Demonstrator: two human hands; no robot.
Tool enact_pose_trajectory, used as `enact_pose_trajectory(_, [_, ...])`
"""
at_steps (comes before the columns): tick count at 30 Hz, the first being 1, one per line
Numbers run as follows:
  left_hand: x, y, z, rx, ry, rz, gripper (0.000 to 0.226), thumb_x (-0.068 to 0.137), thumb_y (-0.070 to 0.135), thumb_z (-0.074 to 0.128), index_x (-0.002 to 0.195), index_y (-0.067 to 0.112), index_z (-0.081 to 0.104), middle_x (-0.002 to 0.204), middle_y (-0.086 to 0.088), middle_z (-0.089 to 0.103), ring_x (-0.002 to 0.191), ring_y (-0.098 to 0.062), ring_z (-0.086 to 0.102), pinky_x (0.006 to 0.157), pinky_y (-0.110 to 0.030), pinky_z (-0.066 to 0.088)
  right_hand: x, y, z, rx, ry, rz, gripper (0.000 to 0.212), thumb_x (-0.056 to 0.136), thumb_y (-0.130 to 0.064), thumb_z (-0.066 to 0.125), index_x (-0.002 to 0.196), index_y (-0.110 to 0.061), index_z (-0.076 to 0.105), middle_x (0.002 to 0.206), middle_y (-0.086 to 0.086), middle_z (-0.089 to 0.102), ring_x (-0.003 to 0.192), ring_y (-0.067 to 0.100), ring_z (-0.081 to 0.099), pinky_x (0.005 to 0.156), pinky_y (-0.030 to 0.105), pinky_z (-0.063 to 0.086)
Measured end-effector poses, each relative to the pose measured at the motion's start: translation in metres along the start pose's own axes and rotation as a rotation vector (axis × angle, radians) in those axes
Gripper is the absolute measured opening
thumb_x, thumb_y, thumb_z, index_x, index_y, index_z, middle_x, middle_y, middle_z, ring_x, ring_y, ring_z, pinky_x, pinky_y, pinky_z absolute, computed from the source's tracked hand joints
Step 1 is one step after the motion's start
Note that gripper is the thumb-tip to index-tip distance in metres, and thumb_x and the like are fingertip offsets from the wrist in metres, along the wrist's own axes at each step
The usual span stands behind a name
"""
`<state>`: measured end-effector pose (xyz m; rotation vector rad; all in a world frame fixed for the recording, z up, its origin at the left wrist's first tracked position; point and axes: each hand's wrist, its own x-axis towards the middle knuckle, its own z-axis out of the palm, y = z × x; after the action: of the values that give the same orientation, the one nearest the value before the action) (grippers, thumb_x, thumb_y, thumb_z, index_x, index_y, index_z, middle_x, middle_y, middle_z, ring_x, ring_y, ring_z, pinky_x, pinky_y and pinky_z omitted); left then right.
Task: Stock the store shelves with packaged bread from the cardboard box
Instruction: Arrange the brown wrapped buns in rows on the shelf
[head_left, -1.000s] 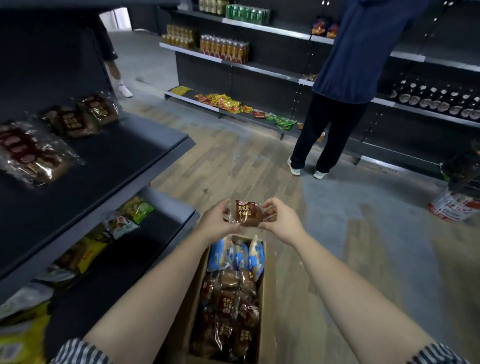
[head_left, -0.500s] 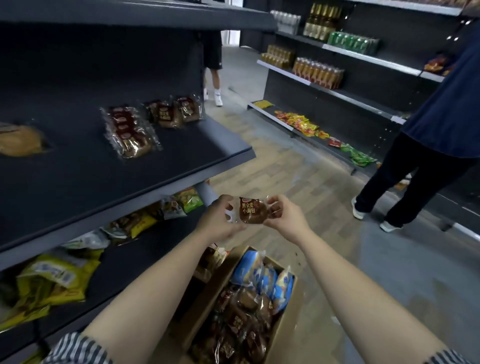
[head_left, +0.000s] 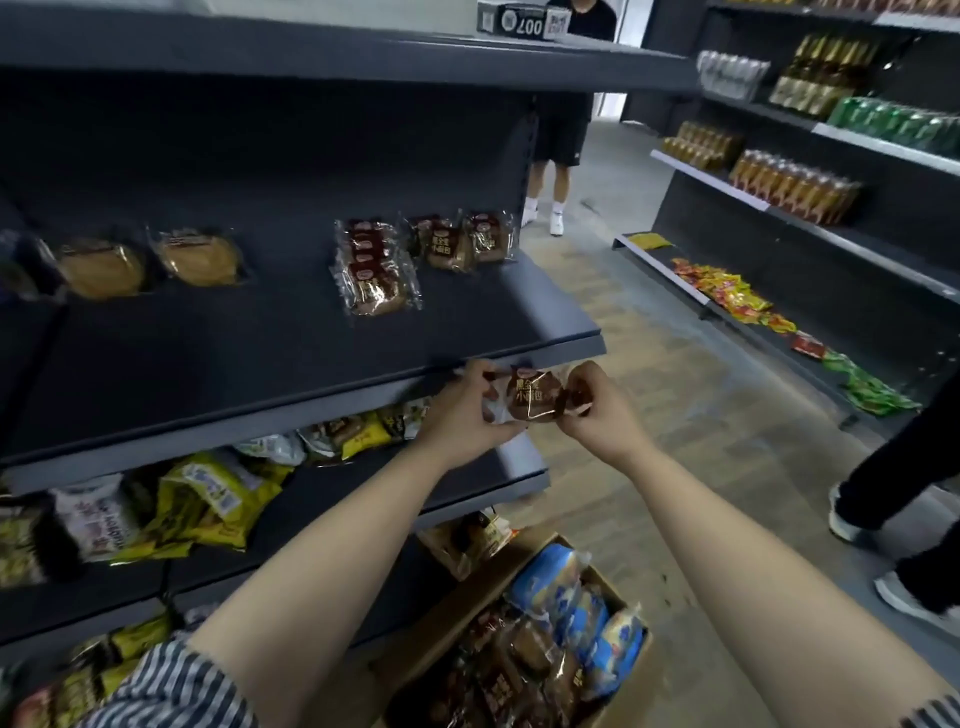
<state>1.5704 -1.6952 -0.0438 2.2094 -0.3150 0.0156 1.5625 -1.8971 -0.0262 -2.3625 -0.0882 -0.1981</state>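
Observation:
A small brown bread packet (head_left: 532, 397) with clear wrapper ends is held between both hands, just in front of the right front corner of the dark middle shelf (head_left: 291, 358). My left hand (head_left: 465, 415) pinches its left end and my right hand (head_left: 597, 413) pinches its right end. On that shelf lie several wrapped breads: a stack of brown packets (head_left: 371, 273), two more brown packets (head_left: 462, 241) behind it, and golden round breads (head_left: 150, 262) to the left. The open cardboard box (head_left: 524, 654) below holds several brown and blue bread packs.
Yellow and white snack bags (head_left: 208, 493) fill the shelf below. Across the aisle, shelving (head_left: 810, 208) carries bottles, cans and snack packets. One person's legs (head_left: 553, 171) show at the aisle's far end; another person's legs and shoes (head_left: 893, 499) are close on the right.
My view has swung left and up toward the shelf. Both hands have carried the bread packet up from above the box to the front edge of the middle shelf.

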Motion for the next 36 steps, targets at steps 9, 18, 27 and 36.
enact_pose_trajectory(9, [0.029, 0.018, -0.036, 0.215, 0.178, -0.003, 0.084, 0.071, 0.039, 0.083, 0.14, 0.024, 0.037, 0.127, -0.003, 0.052, 0.112, -0.023, 0.056, 0.094, -0.04, 0.048, 0.057, -0.02, -0.002, -0.111, -0.001, -0.181, 0.026, 0.073, -0.007, 0.072, 0.092, -0.012, 0.054, 0.089, 0.008, 0.065, 0.086, 0.034, 0.061, 0.061, 0.033, 0.034])
enact_pose_trajectory(18, [0.068, -0.004, -0.055, 0.655, 0.312, -0.03, 0.079, 0.075, 0.044, 0.072, 0.141, 0.017, 0.037, 0.141, -0.005, 0.042, 0.133, -0.025, 0.036, 0.109, -0.041, 0.023, 0.113, -0.03, 0.024, -0.25, -0.006, -0.286, 0.024, 0.076, -0.009, 0.073, 0.097, -0.003, 0.061, 0.097, 0.016, 0.067, 0.088, 0.037, 0.06, 0.064, 0.032, 0.034])
enact_pose_trajectory(27, [0.126, -0.023, -0.075, 0.98, 0.266, -0.059, 0.074, 0.082, 0.06, 0.063, 0.136, 0.015, 0.04, 0.162, -0.018, 0.007, 0.149, -0.038, -0.01, 0.115, -0.066, -0.007, 0.175, -0.042, 0.052, -0.262, 0.03, -0.19, 0.023, 0.079, -0.008, 0.07, 0.101, -0.008, 0.062, 0.103, 0.013, 0.068, 0.095, 0.035, 0.059, 0.069, 0.029, 0.032])
enact_pose_trajectory(36, [0.181, -0.033, -0.093, 1.142, 0.258, -0.106, 0.073, 0.083, 0.066, 0.045, 0.135, 0.014, 0.048, 0.162, -0.018, 0.007, 0.148, -0.041, -0.013, 0.11, -0.072, -0.01, 0.231, -0.054, 0.075, -0.119, 0.068, -0.114, 0.044, 0.08, -0.006, 0.068, 0.121, -0.009, 0.053, 0.11, 0.015, 0.069, 0.103, 0.035, 0.062, 0.085, 0.04, 0.05])
